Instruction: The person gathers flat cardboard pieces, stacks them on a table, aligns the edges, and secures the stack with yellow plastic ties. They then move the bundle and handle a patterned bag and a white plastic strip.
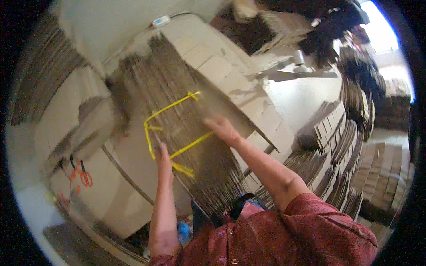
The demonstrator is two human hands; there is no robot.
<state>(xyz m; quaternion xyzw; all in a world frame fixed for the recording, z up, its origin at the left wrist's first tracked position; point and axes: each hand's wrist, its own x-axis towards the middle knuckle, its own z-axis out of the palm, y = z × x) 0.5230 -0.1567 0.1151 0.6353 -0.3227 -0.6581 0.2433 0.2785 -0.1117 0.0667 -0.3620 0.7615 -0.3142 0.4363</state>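
Observation:
A long bundle of brown cardboard sheets [177,115], packed edge to edge, stretches away from my body. Yellow strapping [171,106] crosses it in two bands, with a short tail near its left side. My left hand [163,156] is at the bundle's left edge, beside the strapping. It shows edge-on and blurred, so its grip cannot be made out. Over the bundle's right edge, my right hand [222,128] reaches with fingers stretched out, slightly smeared. The nearer yellow band runs up to it; whether the fingers touch that band is unclear.
Flat pale cardboard [213,68] lies beyond the bundle on the right. Orange-handled scissors [84,175] rest at the left. Stacked cardboard [346,137] stands to the right, and more stacks [49,66] rise at the far left. A small white device [161,21] sits at the back.

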